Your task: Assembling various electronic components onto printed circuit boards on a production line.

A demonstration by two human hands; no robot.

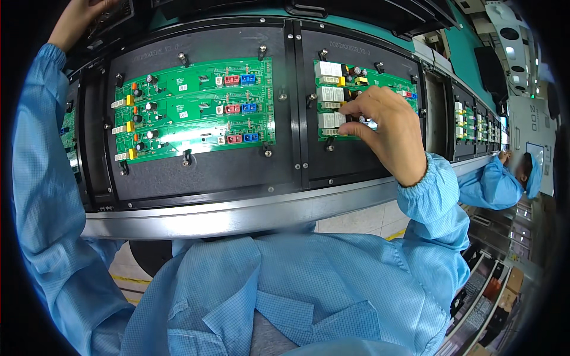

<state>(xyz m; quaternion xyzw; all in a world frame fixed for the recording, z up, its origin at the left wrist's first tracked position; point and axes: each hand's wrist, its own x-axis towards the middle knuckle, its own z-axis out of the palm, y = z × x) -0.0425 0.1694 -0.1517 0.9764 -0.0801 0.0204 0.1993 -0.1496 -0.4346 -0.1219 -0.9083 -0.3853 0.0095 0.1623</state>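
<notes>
My right hand [389, 127] is over the green circuit board [386, 76] in the right-hand black fixture. Its thumb and forefinger are bent together beside the white block-shaped components [329, 121] at the board's left side; whatever sits between the fingertips is hidden. At the upper left, my left hand [80, 21] reaches to a dark bin [122, 26], its fingers partly cut off by the picture's edge. Between my arms lies a second green circuit board [193, 127] in its own fixture, carrying red and blue connectors, white connectors, yellow parts and black capacitors.
Black fixture plates [237, 175] line a conveyor with a metal front rail [237, 216]. Small black posts surround the boards. More populated boards [475, 124] continue to the right, where a person in blue [496, 181] works. Black bins [380, 18] stand behind the line.
</notes>
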